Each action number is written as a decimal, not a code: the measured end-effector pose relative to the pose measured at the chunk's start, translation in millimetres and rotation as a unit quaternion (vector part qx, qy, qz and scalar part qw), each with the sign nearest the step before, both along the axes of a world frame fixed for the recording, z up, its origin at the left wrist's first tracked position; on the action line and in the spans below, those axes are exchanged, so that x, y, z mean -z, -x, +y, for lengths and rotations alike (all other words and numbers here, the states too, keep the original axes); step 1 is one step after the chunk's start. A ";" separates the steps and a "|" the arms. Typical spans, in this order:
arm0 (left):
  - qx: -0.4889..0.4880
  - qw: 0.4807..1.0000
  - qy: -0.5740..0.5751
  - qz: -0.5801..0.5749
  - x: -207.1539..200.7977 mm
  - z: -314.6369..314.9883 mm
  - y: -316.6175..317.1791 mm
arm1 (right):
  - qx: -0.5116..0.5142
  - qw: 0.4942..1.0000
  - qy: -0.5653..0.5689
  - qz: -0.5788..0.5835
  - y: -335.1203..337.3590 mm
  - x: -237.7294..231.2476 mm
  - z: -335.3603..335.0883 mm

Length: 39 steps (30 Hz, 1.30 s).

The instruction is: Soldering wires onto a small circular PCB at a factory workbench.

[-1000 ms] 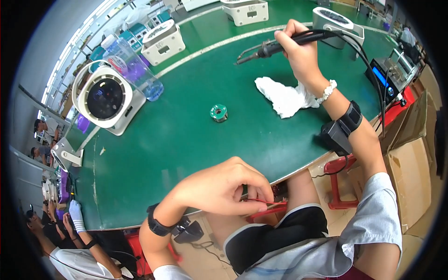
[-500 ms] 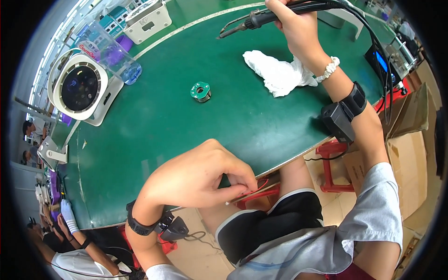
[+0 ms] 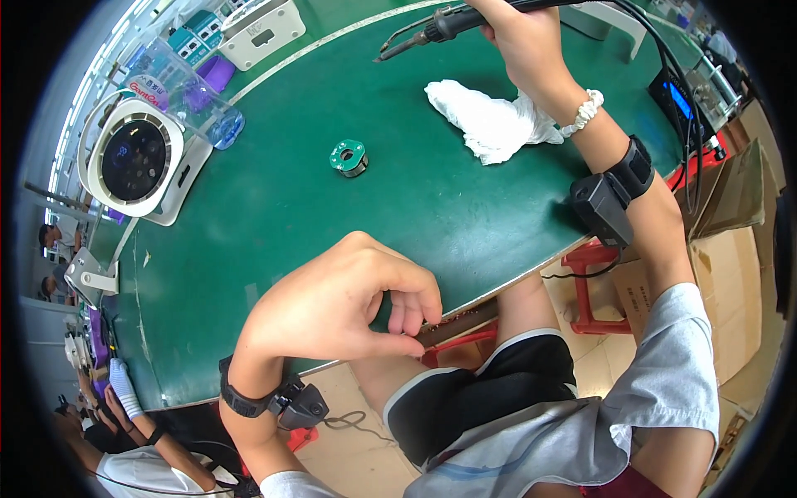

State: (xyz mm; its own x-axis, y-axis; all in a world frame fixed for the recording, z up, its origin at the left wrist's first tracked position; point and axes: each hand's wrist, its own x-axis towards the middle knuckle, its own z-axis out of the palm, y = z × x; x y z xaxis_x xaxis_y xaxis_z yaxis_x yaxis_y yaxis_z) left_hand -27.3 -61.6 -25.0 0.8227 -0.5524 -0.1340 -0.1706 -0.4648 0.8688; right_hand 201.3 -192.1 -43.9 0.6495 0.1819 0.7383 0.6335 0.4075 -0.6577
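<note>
My left hand [image 3: 344, 299] hovers over the near edge of the green table [image 3: 274, 207]. Its fingers curl loosely and stand apart from the thumb, with nothing seen between them. At the upper right my right hand [image 3: 531, 54] is closed round the black handle of a soldering iron [image 3: 452, 23], whose metal tip and thin guide tube point left, above the tabletop. Below the iron, a crumpled white cloth [image 3: 486, 120] lies near my right wrist. A small round part with a green circuit-board ring [image 3: 349, 156] and a dark metal body sits mid-table.
A white round-faced device [image 3: 133, 162] and a clear plastic container [image 3: 187, 100] stand at the left. A control box with a blue display [image 3: 681, 100] is at the right, its cables running to the iron. Red stool [image 3: 581, 290] and cardboard boxes [image 3: 722, 290] stand below; a person's arm [image 3: 170, 456] shows lower left.
My left finger and thumb have parted; the thin red wire they pinched is no longer between them. My left hand has shifted slightly left and up. The soldering iron has moved slightly left.
</note>
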 end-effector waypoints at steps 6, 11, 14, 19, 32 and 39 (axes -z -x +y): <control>-0.012 1.000 -0.001 -0.010 -1.5 1.3 0.2 | -0.003 1.000 0.004 0.019 3.1 1.0 -0.3; -0.034 0.999 0.018 -0.018 -1.1 5.2 -3.4 | 0.008 1.000 0.003 0.003 -0.2 0.8 2.6; -0.031 0.999 0.012 -0.035 -7.0 9.7 -5.3 | 0.009 1.000 0.018 0.012 0.7 -6.8 1.7; -0.087 0.989 0.109 -0.049 0.6 18.1 -14.0 | 0.076 0.994 0.008 -0.078 -5.5 -3.9 -7.1; -0.427 0.858 0.164 -0.233 24.6 61.1 -21.2 | 0.063 0.998 -0.024 -0.008 2.3 -1.4 2.0; -0.484 0.805 0.132 -0.316 38.1 76.4 -36.6 | 0.058 0.998 0.003 0.011 -5.7 -2.3 -4.9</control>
